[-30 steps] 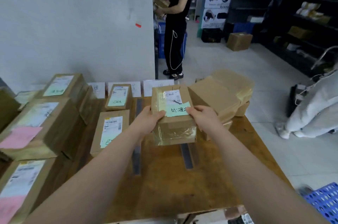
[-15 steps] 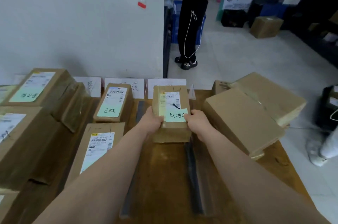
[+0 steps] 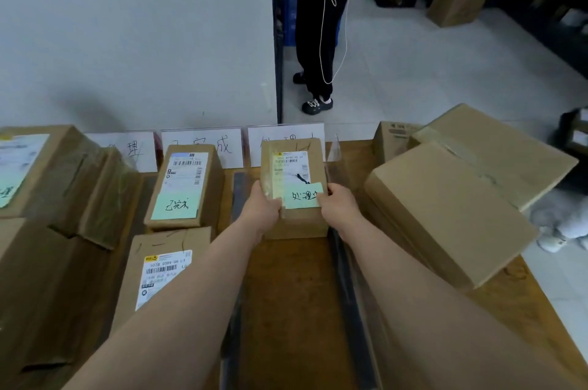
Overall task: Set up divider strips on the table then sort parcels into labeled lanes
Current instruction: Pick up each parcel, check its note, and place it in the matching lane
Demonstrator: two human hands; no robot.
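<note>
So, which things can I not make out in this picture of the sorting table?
All in the head view:
Right lane sign: lower part covered by the held parcel.
Left lane sign: lower left hidden behind a box.
Shipping label print: too small.
Far-left label: cut by the frame edge.
Fingers of left hand and right hand: behind the parcel's sides.

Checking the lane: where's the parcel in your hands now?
Head view, centre: the parcel is between two dark divider strips, before the rightmost lane sign.
</note>
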